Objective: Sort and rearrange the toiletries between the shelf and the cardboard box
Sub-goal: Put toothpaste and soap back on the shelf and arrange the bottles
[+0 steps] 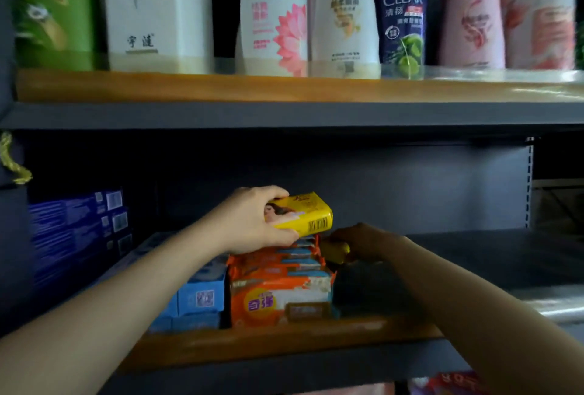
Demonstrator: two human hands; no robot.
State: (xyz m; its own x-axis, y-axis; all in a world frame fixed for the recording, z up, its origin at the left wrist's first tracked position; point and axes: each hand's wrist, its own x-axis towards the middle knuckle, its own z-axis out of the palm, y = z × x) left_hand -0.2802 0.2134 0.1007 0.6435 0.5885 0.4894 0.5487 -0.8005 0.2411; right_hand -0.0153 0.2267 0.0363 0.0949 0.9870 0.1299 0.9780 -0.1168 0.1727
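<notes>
A yellow soap packet (301, 212), glossy wrapper, rectangular with rounded corners, is gripped by the left hand (252, 220): fingers curled over its top edge, thumb under it. A printed portrait and a barcode are seen on the wrapper; the lettering is too blurred to be read. The packet is held tilted above a row of orange soap packets (279, 287).

The orange packets are stacked in a row running front to back on the lower shelf (284, 342), whose front lip is of wood-toned board on a grey metal frame. Large Chinese characters are printed in yellow on the front packet. Just left of them, light blue cartons (202, 293) with a QR code are set; further left, dark blue boxes (79, 230) are stacked, text illegible.

The right hand (363, 243) lies in shadow beside the far end of the orange row, fingers curled round a second yellow packet (339, 250), which is partly hidden.

On the upper shelf (284, 88), smooth plastic bottles stand upright in a line: a green bottle (53, 9), a white square jug (158, 9), a white bottle (275, 15) marked "head & shoulders" with a pink lotus, a cream bottle (344, 12), a dark blue bottle (403, 24) marked "CLEAR" with limes, and two pink bottles (471, 12).
</notes>
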